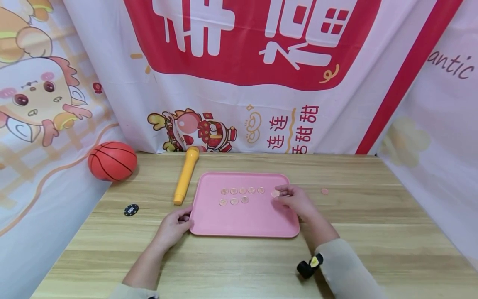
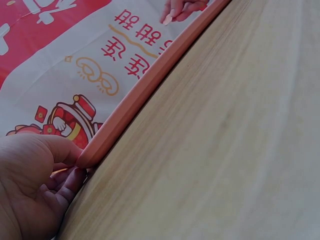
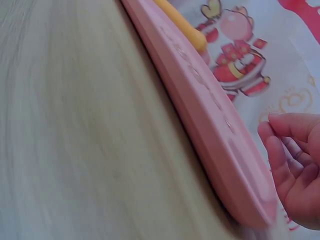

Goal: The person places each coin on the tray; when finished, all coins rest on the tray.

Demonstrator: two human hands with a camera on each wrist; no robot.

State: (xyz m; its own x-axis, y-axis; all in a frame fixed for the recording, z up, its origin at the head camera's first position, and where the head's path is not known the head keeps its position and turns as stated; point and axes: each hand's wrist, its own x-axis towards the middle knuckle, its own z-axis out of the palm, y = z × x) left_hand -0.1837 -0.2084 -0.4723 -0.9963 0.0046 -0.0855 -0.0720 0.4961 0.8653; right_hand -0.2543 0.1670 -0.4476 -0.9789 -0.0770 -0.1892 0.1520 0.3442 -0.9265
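A pink tray (image 1: 246,224) lies on the wooden table, with small copper-coloured coins (image 1: 242,190) set out on it in two rows. Several make up the far row, and three lie in the nearer row. My left hand (image 1: 173,227) grips the tray's left edge, thumb and fingers at the rim in the left wrist view. Over the tray's right part, my right hand (image 1: 300,204) pinches another coin (image 1: 275,193) between thumb and fingertips, to the right of the far row. That coin (image 2: 168,20) also shows in the left wrist view, below the fingertips.
Left of the tray lies a yellow-orange stick (image 1: 184,178) with a wider head. A red basketball (image 1: 113,161) and a black patterned chip (image 1: 131,210) sit farther left. One pinkish disc (image 1: 324,191) lies on the table at right. Printed cloth (image 1: 239,95) hangs behind the table.
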